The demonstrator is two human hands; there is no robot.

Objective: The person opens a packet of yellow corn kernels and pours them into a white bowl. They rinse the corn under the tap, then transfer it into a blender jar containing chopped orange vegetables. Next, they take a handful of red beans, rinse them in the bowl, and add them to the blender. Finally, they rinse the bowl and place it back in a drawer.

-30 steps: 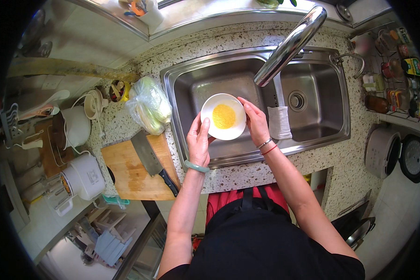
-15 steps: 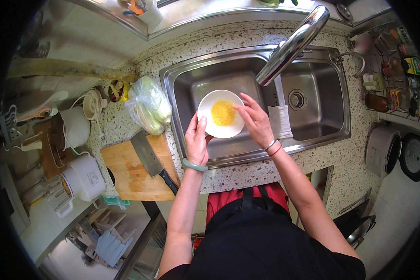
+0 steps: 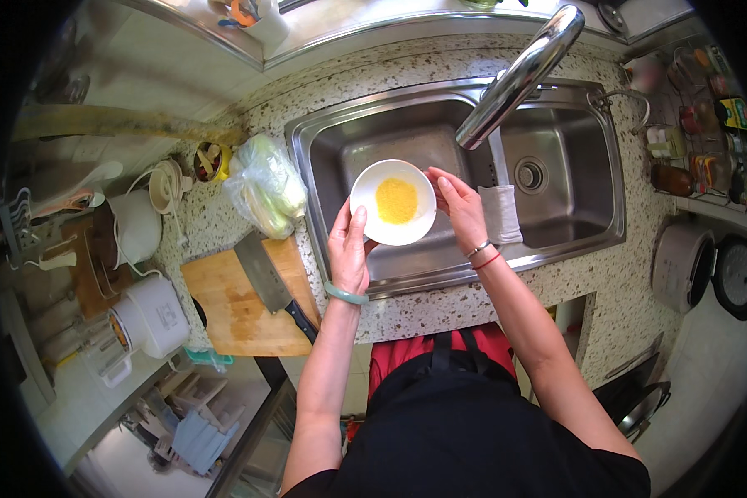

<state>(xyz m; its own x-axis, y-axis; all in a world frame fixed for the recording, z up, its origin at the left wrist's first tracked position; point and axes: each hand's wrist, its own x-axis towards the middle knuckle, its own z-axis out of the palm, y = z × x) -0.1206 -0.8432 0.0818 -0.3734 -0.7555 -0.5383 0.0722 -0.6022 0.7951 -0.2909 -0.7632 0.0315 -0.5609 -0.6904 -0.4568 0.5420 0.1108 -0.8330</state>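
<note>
Over the sink [image 3: 440,249], near its left wall, my left hand [image 3: 349,249] and right hand [image 3: 461,207] clasp the white bowl [image 3: 393,202]; yellow stuff inside, tap [image 3: 519,75] dry, rinsing not begun.

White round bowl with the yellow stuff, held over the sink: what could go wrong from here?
1. The white round bowl is gripped only at its rim by the left hand and right hand; a slip might drop it into the steel sink.
2. The curved chrome tap hangs close above; lifting the bowl could knock it.
3. Tilting may spill the yellow contents.
</note>
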